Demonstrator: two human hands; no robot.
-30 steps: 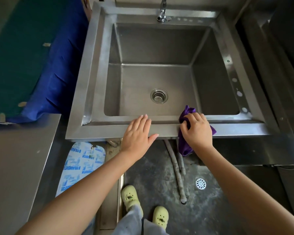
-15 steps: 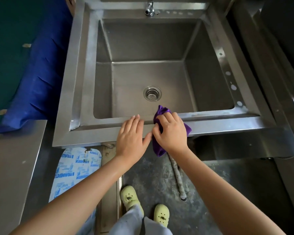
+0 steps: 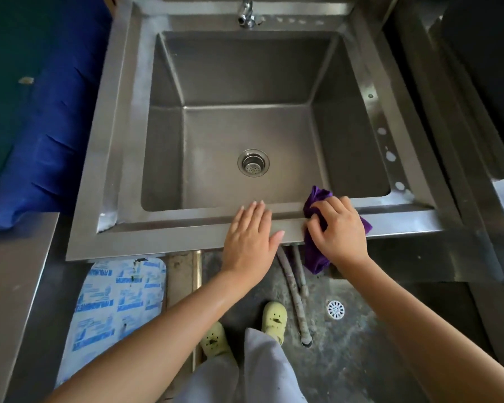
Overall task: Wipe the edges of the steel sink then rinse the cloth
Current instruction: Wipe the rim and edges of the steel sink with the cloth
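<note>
A square steel sink (image 3: 157, 232) fills the upper middle of the view, with a round drain (image 3: 253, 162) in its floor and a tap (image 3: 246, 13) at the back. My right hand (image 3: 339, 228) presses a purple cloth (image 3: 314, 258) onto the sink's near rim, right of centre; part of the cloth hangs down over the front edge. My left hand (image 3: 252, 238) lies flat on the same rim just left of the cloth, fingers together and pointing at the basin, holding nothing. White spots dot the right rim (image 3: 390, 155).
A blue and green sheet (image 3: 41, 126) lies to the left of the sink. A steel counter (image 3: 9, 301) stands at the lower left, another steel unit (image 3: 460, 97) on the right. Below the rim are hoses (image 3: 293, 289), a floor drain (image 3: 335, 309), a printed bag (image 3: 117, 303) and my shoes (image 3: 274, 317).
My right hand slid the cloth left along the near rim until it met my left hand, then back to the right. My left hand stayed on the rim.
</note>
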